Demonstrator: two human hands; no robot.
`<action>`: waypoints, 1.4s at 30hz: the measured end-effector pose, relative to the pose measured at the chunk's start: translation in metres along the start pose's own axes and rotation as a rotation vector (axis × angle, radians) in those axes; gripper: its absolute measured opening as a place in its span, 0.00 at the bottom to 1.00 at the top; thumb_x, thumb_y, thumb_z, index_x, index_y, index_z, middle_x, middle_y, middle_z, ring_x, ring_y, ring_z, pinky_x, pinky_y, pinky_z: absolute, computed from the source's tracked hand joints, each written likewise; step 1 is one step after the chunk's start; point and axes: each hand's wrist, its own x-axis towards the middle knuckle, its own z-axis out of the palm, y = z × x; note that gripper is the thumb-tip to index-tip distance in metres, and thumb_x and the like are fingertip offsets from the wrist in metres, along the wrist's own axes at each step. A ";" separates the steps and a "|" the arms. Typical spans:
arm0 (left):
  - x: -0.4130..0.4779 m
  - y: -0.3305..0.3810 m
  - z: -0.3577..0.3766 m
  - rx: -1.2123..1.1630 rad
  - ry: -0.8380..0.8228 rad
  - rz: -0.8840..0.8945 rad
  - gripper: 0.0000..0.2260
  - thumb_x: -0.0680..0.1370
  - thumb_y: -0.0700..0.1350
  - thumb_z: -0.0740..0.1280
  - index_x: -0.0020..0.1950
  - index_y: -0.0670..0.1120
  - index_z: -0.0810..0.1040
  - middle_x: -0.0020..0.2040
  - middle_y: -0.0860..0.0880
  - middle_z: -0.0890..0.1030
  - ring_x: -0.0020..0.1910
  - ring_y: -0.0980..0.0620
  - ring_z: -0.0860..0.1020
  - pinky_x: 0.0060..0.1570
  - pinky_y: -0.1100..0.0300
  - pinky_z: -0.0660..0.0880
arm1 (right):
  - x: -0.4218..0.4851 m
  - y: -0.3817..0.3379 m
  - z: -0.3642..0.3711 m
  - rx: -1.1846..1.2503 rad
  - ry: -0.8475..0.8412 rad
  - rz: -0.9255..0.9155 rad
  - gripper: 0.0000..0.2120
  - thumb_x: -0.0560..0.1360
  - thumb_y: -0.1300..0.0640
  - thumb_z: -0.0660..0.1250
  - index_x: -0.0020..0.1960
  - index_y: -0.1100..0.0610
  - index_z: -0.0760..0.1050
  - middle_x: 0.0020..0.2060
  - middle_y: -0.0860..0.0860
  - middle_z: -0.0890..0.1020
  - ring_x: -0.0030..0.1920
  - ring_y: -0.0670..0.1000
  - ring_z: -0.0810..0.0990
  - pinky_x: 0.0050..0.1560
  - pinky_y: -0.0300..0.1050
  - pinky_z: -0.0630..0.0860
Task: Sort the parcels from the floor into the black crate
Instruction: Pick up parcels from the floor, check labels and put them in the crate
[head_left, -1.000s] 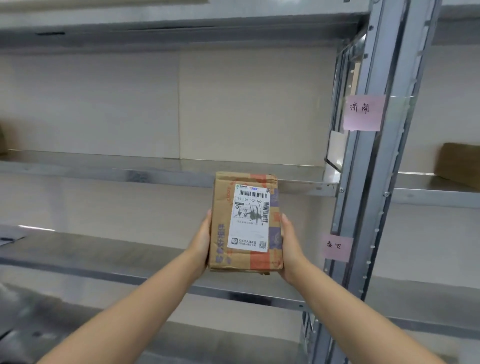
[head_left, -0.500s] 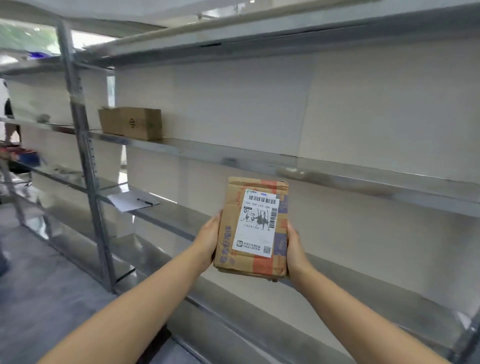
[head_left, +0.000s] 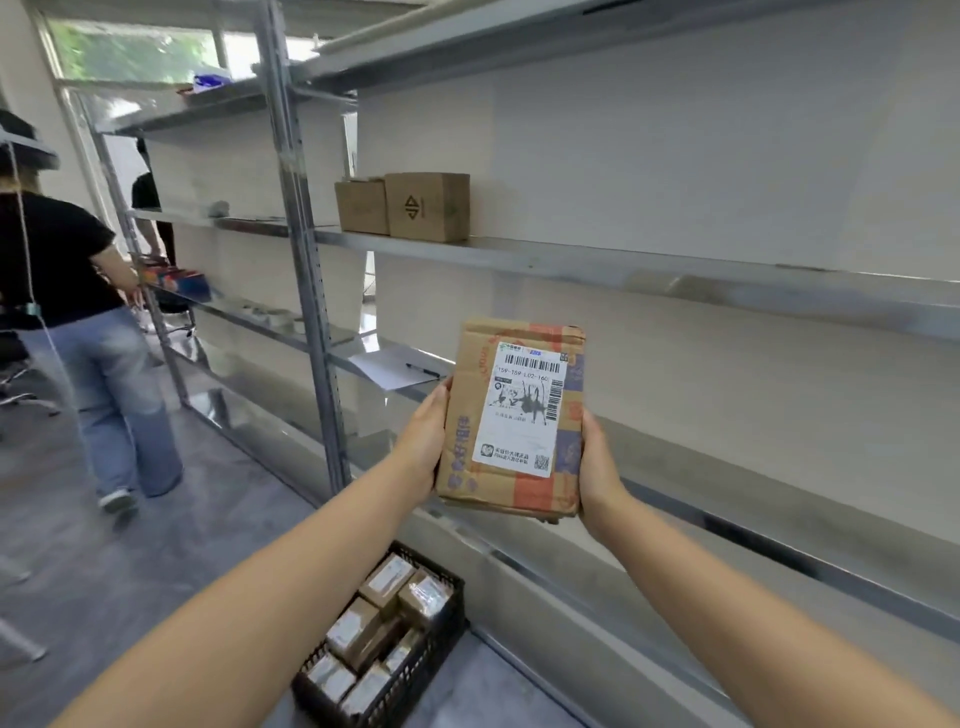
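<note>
Two-hand grip: left hand (head_left: 423, 444) and right hand (head_left: 597, 467) clamp opposite long edges of the parcel (head_left: 514, 418), fingers closed on it, held upright at chest height in front of the metal shelf (head_left: 727, 270). Black crate (head_left: 384, 639) sits on the floor at 6 o'clock below the parcel, already holding several small boxes. Step looks like carry-to-crate; next move needs lowering it and finding a free gap. Parcel: flat, creased cardboard, taped, glossy white label. Crate: rigid plastic lattice.

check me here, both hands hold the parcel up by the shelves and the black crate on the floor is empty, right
Not quite. The head view shows the black crate on the floor already holding several parcels. The rest stands: left hand and right hand hold the parcel up by the shelves.
</note>
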 end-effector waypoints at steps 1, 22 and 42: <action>0.005 -0.002 -0.012 0.012 0.007 -0.017 0.19 0.80 0.60 0.52 0.61 0.54 0.76 0.48 0.49 0.86 0.46 0.48 0.84 0.40 0.54 0.80 | 0.006 0.006 0.008 0.004 0.002 0.006 0.26 0.79 0.39 0.50 0.64 0.52 0.75 0.53 0.53 0.84 0.48 0.54 0.84 0.39 0.45 0.81; 0.236 -0.044 -0.179 0.088 -0.033 -0.149 0.23 0.78 0.62 0.56 0.70 0.56 0.67 0.59 0.50 0.82 0.50 0.49 0.83 0.40 0.53 0.81 | 0.272 0.123 0.119 0.019 -0.079 0.164 0.25 0.81 0.40 0.45 0.63 0.52 0.73 0.46 0.49 0.86 0.41 0.48 0.86 0.35 0.42 0.81; 0.427 -0.288 -0.364 0.304 -0.329 -0.497 0.24 0.78 0.58 0.60 0.74 0.62 0.58 0.61 0.59 0.78 0.53 0.60 0.80 0.46 0.62 0.79 | 0.396 0.403 0.171 -0.159 0.379 0.357 0.18 0.82 0.47 0.47 0.71 0.35 0.61 0.64 0.40 0.76 0.62 0.42 0.76 0.50 0.38 0.78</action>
